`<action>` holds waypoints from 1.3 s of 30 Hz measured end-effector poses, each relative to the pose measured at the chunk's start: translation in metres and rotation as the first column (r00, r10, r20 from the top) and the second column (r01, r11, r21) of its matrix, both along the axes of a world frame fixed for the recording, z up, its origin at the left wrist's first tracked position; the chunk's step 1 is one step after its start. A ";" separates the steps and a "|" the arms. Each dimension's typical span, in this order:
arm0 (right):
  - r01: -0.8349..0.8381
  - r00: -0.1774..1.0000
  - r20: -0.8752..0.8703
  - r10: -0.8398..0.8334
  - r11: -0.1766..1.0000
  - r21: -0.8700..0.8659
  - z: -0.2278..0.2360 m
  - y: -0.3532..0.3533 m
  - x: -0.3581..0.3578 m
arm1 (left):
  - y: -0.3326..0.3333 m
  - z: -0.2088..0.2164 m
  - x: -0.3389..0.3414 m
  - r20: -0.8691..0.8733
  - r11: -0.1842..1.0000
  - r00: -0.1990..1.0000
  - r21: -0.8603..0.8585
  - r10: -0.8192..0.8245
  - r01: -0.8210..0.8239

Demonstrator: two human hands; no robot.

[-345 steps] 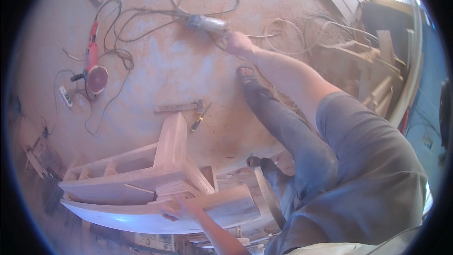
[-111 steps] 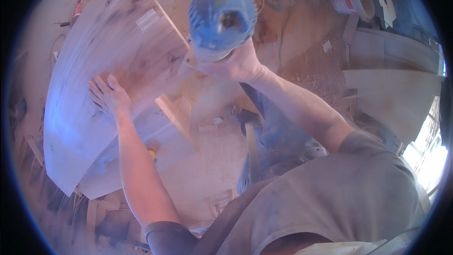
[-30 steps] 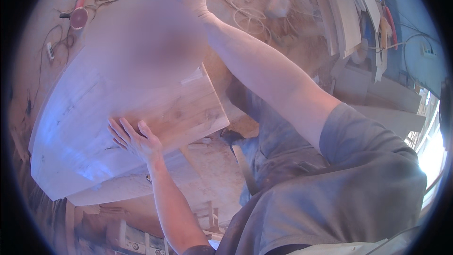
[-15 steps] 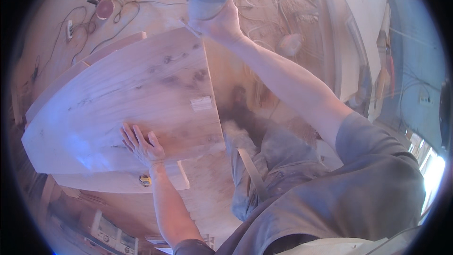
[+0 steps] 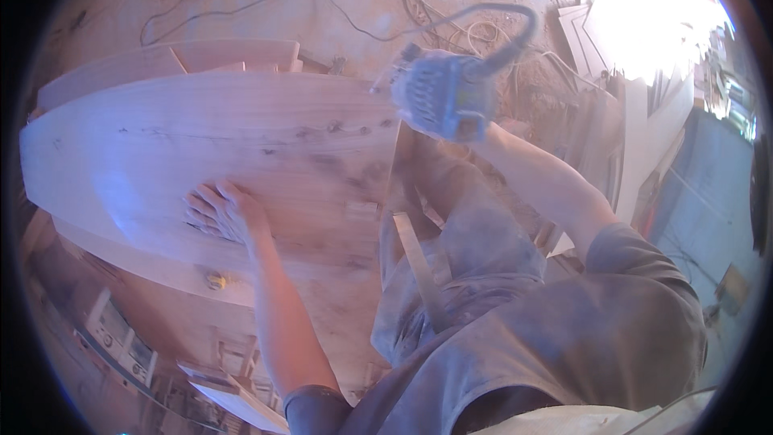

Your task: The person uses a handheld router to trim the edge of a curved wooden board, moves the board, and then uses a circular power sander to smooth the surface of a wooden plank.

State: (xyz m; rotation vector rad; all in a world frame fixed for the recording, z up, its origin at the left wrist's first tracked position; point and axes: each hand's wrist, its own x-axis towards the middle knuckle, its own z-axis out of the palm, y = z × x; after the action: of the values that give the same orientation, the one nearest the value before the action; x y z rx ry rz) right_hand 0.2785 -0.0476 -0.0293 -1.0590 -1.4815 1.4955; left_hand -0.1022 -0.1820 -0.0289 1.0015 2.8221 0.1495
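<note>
The curved wooden panel (image 5: 193,141) lies directly beneath the left hand (image 5: 225,213), which rests flat on it, fingers spread, gripping nothing, nearer the panel's lower edge than its upper one. The right hand (image 5: 493,137) grasps a blue corded power tool (image 5: 447,101), its fingers mostly hidden behind the body. The tool is held at the panel's upper right corner; whether it touches the wood cannot be told. The panel's right end is cut fairly straight, close beside the person's legs (image 5: 483,209). Past the bowed upper edge, a second curved board (image 5: 233,52) juts out, then open floor (image 5: 322,48) crossed by a loose cable (image 5: 217,14). Below the lower edge, a yellow tape measure (image 5: 216,280) sits on another board (image 5: 153,262).
</note>
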 end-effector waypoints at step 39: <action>-0.545 0.820 0.333 0.467 0.815 0.199 -0.030 0.084 -0.006 | 0.058 -0.031 0.000 -0.207 0.971 0.951 -0.024 0.229 -0.239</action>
State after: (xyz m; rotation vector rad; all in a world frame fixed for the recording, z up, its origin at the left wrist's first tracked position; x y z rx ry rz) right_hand 0.2724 0.0368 -0.0592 -0.7327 -2.2420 1.4526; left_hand -0.1019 -0.1237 -0.0601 0.7052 3.1084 0.0022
